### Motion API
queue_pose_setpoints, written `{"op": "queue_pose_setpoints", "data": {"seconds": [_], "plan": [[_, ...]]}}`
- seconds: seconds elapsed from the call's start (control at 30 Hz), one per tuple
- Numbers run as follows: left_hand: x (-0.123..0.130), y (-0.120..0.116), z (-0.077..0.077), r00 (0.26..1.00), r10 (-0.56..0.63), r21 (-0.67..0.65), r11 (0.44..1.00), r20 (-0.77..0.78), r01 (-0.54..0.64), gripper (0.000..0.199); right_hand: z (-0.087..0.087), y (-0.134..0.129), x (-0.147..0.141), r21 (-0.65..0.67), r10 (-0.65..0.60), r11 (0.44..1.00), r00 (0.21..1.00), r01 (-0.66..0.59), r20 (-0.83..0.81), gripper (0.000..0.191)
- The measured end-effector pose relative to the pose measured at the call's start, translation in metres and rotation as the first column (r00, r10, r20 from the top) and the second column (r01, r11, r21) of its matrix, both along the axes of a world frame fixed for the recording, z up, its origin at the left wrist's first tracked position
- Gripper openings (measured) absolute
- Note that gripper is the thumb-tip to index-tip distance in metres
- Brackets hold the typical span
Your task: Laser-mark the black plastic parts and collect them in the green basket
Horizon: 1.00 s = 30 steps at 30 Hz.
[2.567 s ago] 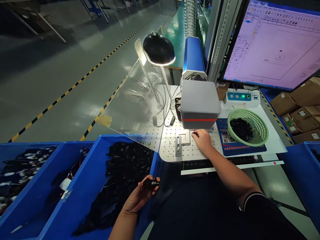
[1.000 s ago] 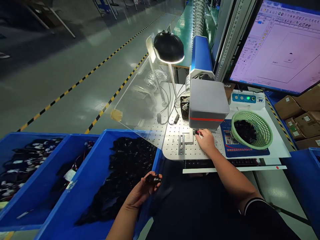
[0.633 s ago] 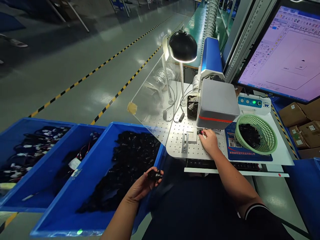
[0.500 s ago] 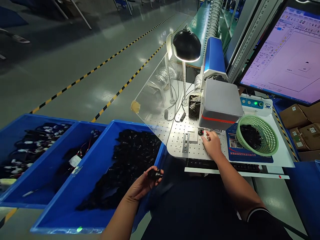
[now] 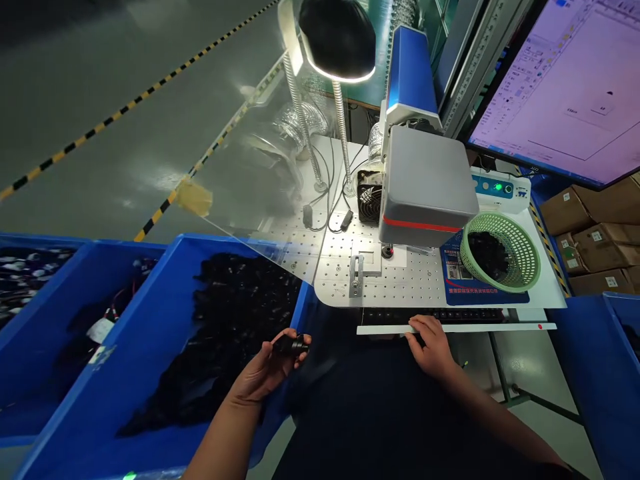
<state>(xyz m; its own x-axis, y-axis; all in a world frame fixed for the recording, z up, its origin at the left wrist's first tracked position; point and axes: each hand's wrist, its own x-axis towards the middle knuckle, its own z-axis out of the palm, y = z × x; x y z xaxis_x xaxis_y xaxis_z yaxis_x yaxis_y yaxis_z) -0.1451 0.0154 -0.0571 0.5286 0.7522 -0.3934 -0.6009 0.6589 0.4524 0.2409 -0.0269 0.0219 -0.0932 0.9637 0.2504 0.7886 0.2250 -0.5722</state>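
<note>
My left hand [image 5: 270,370] is closed around a small black cylindrical part [image 5: 293,345] with a ridged end, above the near side of a blue bin. My right hand [image 5: 431,347] is empty. Its fingers lie over the white front edge of the keyboard tray [image 5: 470,328], fingertips at the front of the black keyboard [image 5: 445,315], thumb just below the edge. A small round black part [image 5: 387,251] sits on the perforated metal plate [image 5: 333,287], under the grey head [image 5: 430,180] of the machine, with a red light spot on it.
A blue bin [image 5: 65,427] full of black parts stands at left, with more bins beyond. A green basket [image 5: 530,267] of black pieces sits right of the machine. A lamp [image 5: 340,40], a clear sheet [image 5: 240,193] and a monitor [image 5: 560,87] surround the bench.
My right hand has moved from the small part under the machine head back to the keyboard tray's edge. My left hand still holds its black part. The view has shifted.
</note>
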Motion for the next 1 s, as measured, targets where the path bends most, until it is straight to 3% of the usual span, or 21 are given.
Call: {"op": "queue_pose_setpoints", "data": {"seconds": [0.2, 0.4, 0.53, 0.7, 0.77, 0.83, 0.93, 1.0], "plan": [[0.002, -0.001, 0.000, 0.999, 0.022, 0.002, 1.000, -0.032, -0.022, 0.046, -0.002, 0.004, -0.002, -0.084, 0.103, 0.992, 0.993, -0.099, 0.049, 0.025], [0.002, 0.001, 0.003, 0.999, 0.024, 0.000, 1.000, -0.040, -0.024, 0.046, 0.000, 0.005, -0.002, -0.087, 0.072, 0.994, 0.996, -0.068, 0.048, 0.026], [0.010, -0.002, 0.016, 0.999, 0.005, -0.044, 0.999, -0.052, -0.008, 0.040, 0.023, 0.000, -0.009, 0.013, 0.071, 0.997, 0.997, -0.071, -0.003, 0.035], [0.025, -0.007, 0.048, 0.998, -0.058, -0.049, 0.997, -0.035, 0.056, 0.037, 0.068, -0.002, -0.026, 0.053, 0.257, 0.966, 0.963, -0.253, -0.076, 0.043], [0.024, -0.002, 0.059, 0.994, 0.057, -0.104, 0.992, -0.090, -0.067, 0.039, 0.080, 0.000, -0.032, 0.105, 0.328, 0.943, 0.937, -0.316, -0.118, 0.041], [0.017, 0.006, 0.063, 0.948, 0.236, -0.187, 0.943, -0.214, -0.277, 0.039, 0.088, 0.002, -0.035, 0.155, 0.375, 0.923, 0.913, -0.353, -0.158, 0.039], [0.003, 0.018, 0.057, 0.760, 0.452, -0.211, 0.778, -0.466, -0.592, 0.030, 0.096, 0.003, -0.037, 0.199, 0.395, 0.912, 0.898, -0.358, -0.193, 0.036], [-0.006, 0.021, 0.047, 0.632, 0.480, -0.171, 0.698, -0.609, -0.695, 0.028, 0.099, 0.003, -0.037, 0.234, 0.393, 0.909, 0.897, -0.345, -0.203, 0.036]]}}
